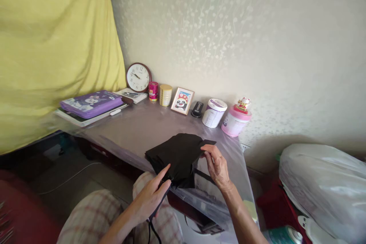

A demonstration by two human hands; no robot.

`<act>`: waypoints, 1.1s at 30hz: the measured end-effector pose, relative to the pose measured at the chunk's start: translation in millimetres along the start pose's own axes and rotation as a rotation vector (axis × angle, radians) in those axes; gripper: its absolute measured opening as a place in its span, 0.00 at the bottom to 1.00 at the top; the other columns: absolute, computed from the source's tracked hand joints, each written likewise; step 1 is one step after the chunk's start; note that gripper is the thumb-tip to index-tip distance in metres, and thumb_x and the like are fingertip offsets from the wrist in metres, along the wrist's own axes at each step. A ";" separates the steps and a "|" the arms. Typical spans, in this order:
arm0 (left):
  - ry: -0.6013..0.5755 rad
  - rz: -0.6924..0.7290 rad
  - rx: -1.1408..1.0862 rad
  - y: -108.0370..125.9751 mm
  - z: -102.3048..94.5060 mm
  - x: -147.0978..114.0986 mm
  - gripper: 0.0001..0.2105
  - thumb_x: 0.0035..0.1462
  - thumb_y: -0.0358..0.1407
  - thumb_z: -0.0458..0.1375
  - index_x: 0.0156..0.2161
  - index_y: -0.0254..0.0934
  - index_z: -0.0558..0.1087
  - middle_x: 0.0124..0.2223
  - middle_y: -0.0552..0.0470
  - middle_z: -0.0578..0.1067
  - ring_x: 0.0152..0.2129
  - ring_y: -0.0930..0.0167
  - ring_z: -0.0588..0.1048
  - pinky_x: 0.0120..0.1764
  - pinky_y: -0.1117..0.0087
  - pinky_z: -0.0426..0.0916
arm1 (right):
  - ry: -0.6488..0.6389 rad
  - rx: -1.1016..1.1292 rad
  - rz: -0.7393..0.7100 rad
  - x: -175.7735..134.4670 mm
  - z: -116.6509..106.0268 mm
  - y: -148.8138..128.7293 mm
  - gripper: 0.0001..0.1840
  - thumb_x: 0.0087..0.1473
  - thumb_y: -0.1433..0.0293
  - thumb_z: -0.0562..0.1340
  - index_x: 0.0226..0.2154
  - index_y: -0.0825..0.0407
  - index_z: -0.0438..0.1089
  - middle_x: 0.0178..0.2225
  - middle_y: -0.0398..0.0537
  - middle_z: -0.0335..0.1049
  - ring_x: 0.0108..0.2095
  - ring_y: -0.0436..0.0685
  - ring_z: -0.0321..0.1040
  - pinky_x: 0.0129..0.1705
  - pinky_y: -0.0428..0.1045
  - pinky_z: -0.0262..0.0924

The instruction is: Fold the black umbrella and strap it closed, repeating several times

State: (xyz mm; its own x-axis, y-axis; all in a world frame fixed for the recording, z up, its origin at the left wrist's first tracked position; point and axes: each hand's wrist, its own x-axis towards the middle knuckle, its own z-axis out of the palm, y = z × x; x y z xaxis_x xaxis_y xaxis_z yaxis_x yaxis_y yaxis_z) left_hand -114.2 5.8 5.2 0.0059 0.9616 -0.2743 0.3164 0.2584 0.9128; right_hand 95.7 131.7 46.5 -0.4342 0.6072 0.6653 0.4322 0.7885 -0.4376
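- Lying folded at the near edge of the table (137,129), toward its right corner, is a black cloth (178,156): matte, soft, bunched into a thick bundle, with a thin strap dangling off below the edge.
- Left hand (150,196) comes up from below, palm half turned, index finger stretched out onto the cloth's near end, the other fingers curled and pinching the strap.
- Right hand (217,166) reaches in from the right, wrist bent, fingertips pressed together and pinching the cloth's upper right corner flap.
- Long axis of the bundle runs from near-left to far-right, the flap pointing toward the white tub (214,113) and pink jar (236,122) at the far edge.
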 end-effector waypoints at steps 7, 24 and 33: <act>0.034 0.109 0.200 -13.1 2.7 4.3 0.29 0.59 0.47 0.42 0.64 0.39 0.48 0.21 0.57 0.72 0.18 0.70 0.72 0.29 0.71 0.66 | -0.065 -0.083 -0.095 32.5 27.8 -0.6 0.12 0.62 0.72 0.48 0.42 0.50 0.65 0.39 0.49 0.67 0.39 0.52 0.67 0.42 0.48 0.64; 0.130 0.147 0.644 -23.8 14.9 1.0 0.35 0.59 0.35 0.46 0.64 0.35 0.28 0.36 0.47 0.76 0.32 0.67 0.74 0.33 0.71 0.60 | -0.422 -0.376 -0.263 52.9 79.9 -1.1 0.12 0.61 0.74 0.50 0.36 0.52 0.68 0.37 0.48 0.68 0.39 0.52 0.66 0.42 0.46 0.61; 0.100 0.213 0.689 -22.7 13.5 0.9 0.30 0.59 0.35 0.45 0.64 0.46 0.40 0.37 0.50 0.74 0.34 0.69 0.73 0.39 0.71 0.62 | -0.480 -0.426 -0.265 55.7 85.6 -0.8 0.10 0.59 0.74 0.52 0.35 0.52 0.69 0.37 0.48 0.68 0.38 0.52 0.66 0.41 0.46 0.63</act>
State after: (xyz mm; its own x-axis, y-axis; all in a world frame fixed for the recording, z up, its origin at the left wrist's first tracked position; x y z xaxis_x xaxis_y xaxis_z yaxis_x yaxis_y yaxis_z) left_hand -108.6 -0.4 -19.8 0.0576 0.9970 -0.0525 0.8437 -0.0205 0.5364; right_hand 3.5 173.2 32.2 -0.8273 0.4528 0.3325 0.4932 0.8688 0.0440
